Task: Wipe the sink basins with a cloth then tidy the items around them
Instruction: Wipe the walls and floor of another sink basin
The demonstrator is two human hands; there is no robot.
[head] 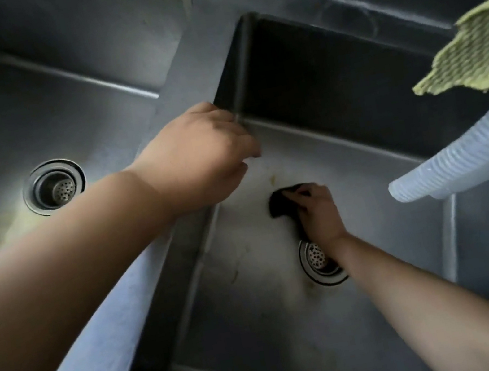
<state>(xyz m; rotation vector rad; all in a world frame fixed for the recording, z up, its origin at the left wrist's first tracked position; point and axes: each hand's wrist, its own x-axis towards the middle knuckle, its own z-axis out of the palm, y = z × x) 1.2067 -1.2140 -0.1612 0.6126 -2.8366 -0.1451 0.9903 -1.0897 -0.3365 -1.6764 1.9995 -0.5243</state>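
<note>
In the right basin (380,259), the right hand (317,215) clutches a dark cloth (282,203) above the half-hidden drain (316,259); the left hand (198,154) rests on the divider (179,98), fingers hidden, grip unclear.

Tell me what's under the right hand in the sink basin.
The right hand presses a dark cloth onto the right basin floor. The wrist covers part of the drain strainer; the floor under the cloth is hidden.
</note>
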